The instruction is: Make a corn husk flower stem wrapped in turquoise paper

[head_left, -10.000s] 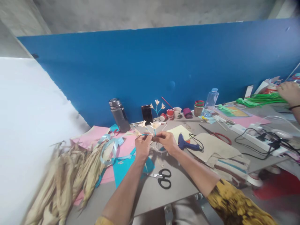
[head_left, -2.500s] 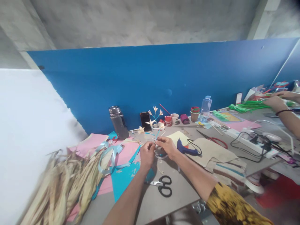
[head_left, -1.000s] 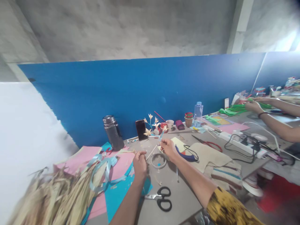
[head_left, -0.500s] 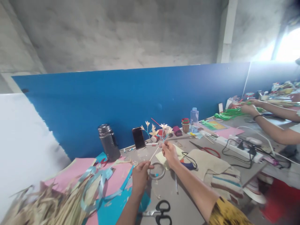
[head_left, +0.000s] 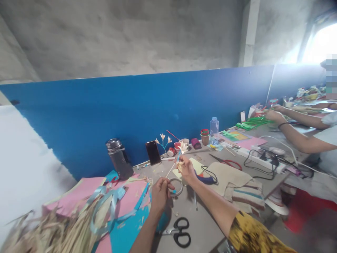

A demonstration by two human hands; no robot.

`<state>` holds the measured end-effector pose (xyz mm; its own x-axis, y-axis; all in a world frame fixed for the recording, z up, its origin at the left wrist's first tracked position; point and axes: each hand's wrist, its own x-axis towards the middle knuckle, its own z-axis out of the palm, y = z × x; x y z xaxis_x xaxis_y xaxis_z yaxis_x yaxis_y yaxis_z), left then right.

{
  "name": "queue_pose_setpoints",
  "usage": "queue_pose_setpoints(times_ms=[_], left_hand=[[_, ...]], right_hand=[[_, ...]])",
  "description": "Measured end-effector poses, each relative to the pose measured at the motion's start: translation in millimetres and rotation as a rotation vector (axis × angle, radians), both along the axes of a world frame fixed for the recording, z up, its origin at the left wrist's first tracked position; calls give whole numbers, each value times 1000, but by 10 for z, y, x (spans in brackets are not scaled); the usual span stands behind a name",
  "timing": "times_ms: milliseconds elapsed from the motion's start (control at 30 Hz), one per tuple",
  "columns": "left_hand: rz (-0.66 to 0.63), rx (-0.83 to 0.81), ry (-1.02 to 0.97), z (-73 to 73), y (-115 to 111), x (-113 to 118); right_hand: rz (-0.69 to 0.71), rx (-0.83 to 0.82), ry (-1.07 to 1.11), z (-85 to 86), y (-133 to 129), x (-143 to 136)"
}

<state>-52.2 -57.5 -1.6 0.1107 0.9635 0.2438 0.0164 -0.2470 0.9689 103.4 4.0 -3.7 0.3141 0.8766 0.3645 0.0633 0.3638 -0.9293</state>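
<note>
A thin pale stick (head_left: 170,170) runs up from my left hand (head_left: 161,191), whose fingers are closed around its lower end. My right hand (head_left: 187,169) pinches the top of it, where a blue-wrapped stem carries a cream paper-like flower (head_left: 182,147). Another cream piece (head_left: 179,166) shows at my right fingertips, partly covered by them. Just behind, a separate spray of cream flowers (head_left: 163,140) on blue stems stands near the partition. Beneath my hands lies a roll of tape (head_left: 181,189), and black-handled scissors (head_left: 181,232) rest near the front edge.
A dark thermos (head_left: 119,160), a phone (head_left: 153,153) and a plastic bottle (head_left: 214,130) stand along the blue partition (head_left: 126,109). Dried husks (head_left: 63,228) fill the left. Red-handled scissors (head_left: 231,163), a cloth (head_left: 231,179) and a power strip (head_left: 259,160) lie rightward, near a co-worker's hands (head_left: 275,114).
My right hand has shifted slightly, and the flowers above it have tilted or lowered, with one now by my fingertips. Both hands keep their grip. The whole view has shifted a little.
</note>
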Motion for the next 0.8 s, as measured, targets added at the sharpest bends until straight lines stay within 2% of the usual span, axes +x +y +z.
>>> queue_pose_setpoints(times_ms=[167,433,567,667,800], left_hand=[[19,-83,48,59,-18,11],[54,-67,22,40,-7,-22],[59,-48,-13,23,-6,-32],[68,-25,-8,15,-16,-36],[23,44,19,8,-37,-55]], right_hand=[[-22,55,41,30,-28,-34],[-37,155,-130,52,-155,-26],[-31,159,-151,39,-172,-35],[-7,150,-130,47,-166,-55],[49,72,15,74,-146,-84]])
